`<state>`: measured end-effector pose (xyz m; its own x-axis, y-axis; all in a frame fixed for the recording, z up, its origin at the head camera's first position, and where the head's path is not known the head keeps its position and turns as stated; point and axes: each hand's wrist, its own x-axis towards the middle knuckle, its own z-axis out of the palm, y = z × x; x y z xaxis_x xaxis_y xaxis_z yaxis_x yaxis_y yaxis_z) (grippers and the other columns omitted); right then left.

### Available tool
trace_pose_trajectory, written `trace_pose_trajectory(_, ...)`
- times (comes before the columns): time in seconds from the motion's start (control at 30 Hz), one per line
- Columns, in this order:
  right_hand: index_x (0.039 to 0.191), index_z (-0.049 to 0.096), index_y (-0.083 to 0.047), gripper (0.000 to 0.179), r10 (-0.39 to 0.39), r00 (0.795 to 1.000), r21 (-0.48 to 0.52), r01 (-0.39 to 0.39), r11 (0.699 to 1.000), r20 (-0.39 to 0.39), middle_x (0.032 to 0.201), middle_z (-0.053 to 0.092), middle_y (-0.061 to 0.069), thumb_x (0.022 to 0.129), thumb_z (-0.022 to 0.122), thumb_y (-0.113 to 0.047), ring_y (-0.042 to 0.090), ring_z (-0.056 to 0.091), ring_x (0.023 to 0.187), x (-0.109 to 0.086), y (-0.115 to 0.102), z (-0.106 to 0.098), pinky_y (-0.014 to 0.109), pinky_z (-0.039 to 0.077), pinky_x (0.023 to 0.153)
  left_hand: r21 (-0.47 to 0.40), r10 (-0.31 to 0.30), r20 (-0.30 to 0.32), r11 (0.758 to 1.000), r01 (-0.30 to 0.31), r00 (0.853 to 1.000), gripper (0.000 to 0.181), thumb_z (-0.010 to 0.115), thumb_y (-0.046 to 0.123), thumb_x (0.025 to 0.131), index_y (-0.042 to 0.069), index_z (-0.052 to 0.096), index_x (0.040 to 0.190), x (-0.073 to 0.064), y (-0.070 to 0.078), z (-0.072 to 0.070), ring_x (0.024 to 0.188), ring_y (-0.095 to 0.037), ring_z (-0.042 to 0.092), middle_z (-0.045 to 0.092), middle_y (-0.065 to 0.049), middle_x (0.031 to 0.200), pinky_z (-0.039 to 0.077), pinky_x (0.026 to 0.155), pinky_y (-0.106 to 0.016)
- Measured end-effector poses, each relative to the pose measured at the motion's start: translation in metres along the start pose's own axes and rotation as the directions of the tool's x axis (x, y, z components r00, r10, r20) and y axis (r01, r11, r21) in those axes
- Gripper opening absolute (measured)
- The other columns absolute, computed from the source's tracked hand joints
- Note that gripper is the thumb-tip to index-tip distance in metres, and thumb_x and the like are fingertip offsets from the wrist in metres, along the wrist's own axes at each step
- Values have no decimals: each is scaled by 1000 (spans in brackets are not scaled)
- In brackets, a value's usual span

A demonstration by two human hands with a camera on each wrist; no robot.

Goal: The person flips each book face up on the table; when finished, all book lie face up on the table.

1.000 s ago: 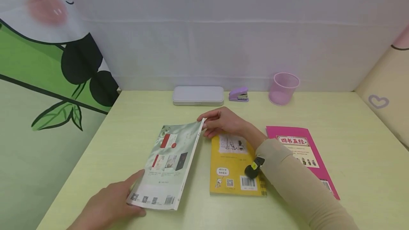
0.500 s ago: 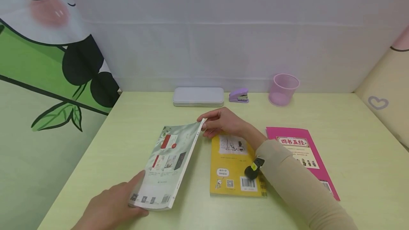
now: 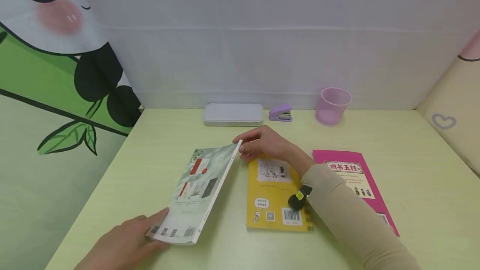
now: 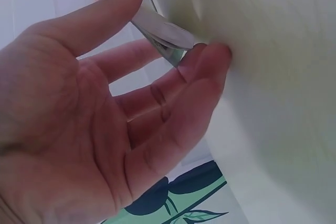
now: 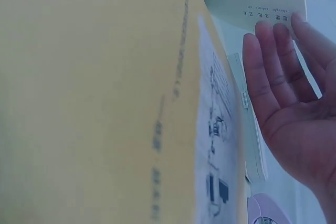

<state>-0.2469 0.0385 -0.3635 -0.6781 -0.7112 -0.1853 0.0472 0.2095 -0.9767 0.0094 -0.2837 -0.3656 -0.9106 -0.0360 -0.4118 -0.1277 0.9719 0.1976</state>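
A pale green paperback book [image 3: 195, 195] is tilted over the table, its spine side raised on the right. Small red-and-white pictures, square codes and a barcode mark its cover. My left hand [image 3: 125, 236] pinches the near left corner, thumb on one side and fingers on the other; the left wrist view shows the page edges of the book [image 4: 160, 27] between them. At the far right corner, my right hand [image 3: 266, 143] holds the spine end with thumb and fingertips. A yellow book [image 3: 277, 195] lies partly beneath the right hand and forearm.
A magenta book [image 3: 375, 195] lies to the right, partly covered by the sleeve [image 3: 348, 207]. Along the back stand a white flat case [image 3: 233, 115], a purple stapler [image 3: 280, 113] and a pink translucent cup [image 3: 333, 106], before a white curtain [image 3: 240, 45].
The near end of the pale green book has swung slightly left, and my left hand has shifted a little with it. My right hand stays nearly in place at the far corner.
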Motion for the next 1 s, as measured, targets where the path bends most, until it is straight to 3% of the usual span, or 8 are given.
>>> trace_pose_trajectory(0.23, 128, 77, -15, 31, -43, 999, -115, 39, 993, -27, 119, 75, 10, 97, 77, -18, 31, 77, 95, -1, 1, -2, 37, 63, 93, -11, 6, 19, 1000, -6, 1000, 74, 81, 47, 89, 19, 57, 154, 1, -7, 0, 86, -15, 55, 67, 4, 109, 52, 76, -38)
trace_pose_trajectory(0.4, 132, 75, -10, 35, -88, 996, -74, 86, 994, -14, 134, 72, 7, 98, 76, -13, 38, 74, 108, -1, 1, -2, 42, 62, 97, -22, 3, 36, 1000, -3, 999, 71, 79, 43, 92, 19, 56, 155, 3, -9, -1, 84, -17, 54, 65, 4, 104, 51, 75, -38)
trace_pose_trajectory(0.63, 129, 76, -8, 31, -134, 991, -24, 134, 991, -2, 131, 74, 8, 99, 74, -10, 43, 68, 115, 0, 2, -1, 42, 61, 99, -73, 15, 70, 997, -9, 997, 69, 79, 35, 93, 15, 55, 155, 4, -11, -4, 95, -20, 61, 71, -8, 125, 59, 90, -52)
trace_pose_trajectory(0.87, 132, 74, -4, 33, -148, 989, 2, 148, 989, -17, 134, 73, 10, 99, 73, -9, 25, 73, 111, 2, 1, 1, 41, 60, 100, -98, 42, 68, 995, -35, 997, 67, 78, 33, 94, 15, 55, 155, 0, -12, -7, 93, -18, 58, 71, -7, 127, 56, 86, -45)
trace_pose_trajectory(1.0, 131, 74, -6, 33, -166, 985, -17, 165, 986, -47, 134, 74, 8, 98, 75, -11, 30, 74, 114, 4, 0, 4, 38, 60, 101, -129, 42, 71, 991, -33, 997, 66, 77, 31, 95, 16, 54, 156, -1, -13, -8, 90, -17, 57, 69, -6, 129, 54, 82, -37)
